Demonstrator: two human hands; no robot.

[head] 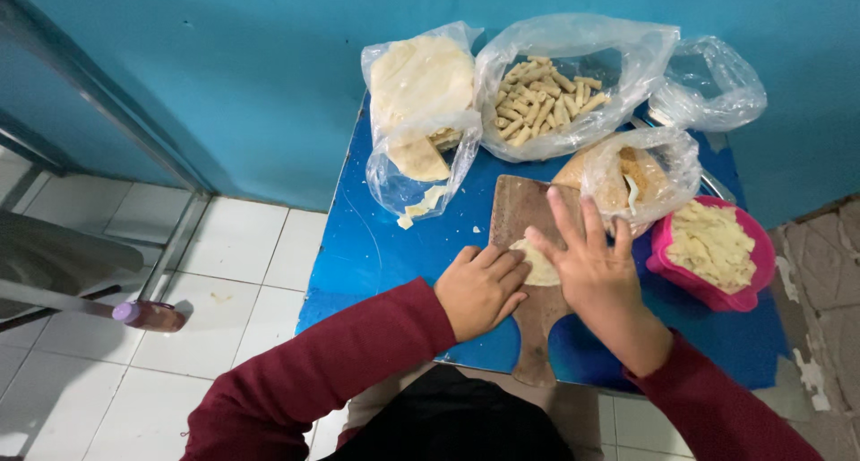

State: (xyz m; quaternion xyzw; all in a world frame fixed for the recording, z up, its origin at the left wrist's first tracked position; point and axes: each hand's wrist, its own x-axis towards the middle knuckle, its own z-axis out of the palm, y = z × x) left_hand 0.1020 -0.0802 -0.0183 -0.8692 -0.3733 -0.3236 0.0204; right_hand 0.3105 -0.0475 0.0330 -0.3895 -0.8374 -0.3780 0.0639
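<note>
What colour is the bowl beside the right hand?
Pink: the bowl, seen in the head view.

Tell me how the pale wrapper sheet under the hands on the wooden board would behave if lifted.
The wrapper sheet looks thin and lies flat on the wooden board, so it would probably flop and drape. Both the left hand and the right hand press on it, which hints it curls or shifts easily. It is likely light and may tear if pulled hard.
</note>
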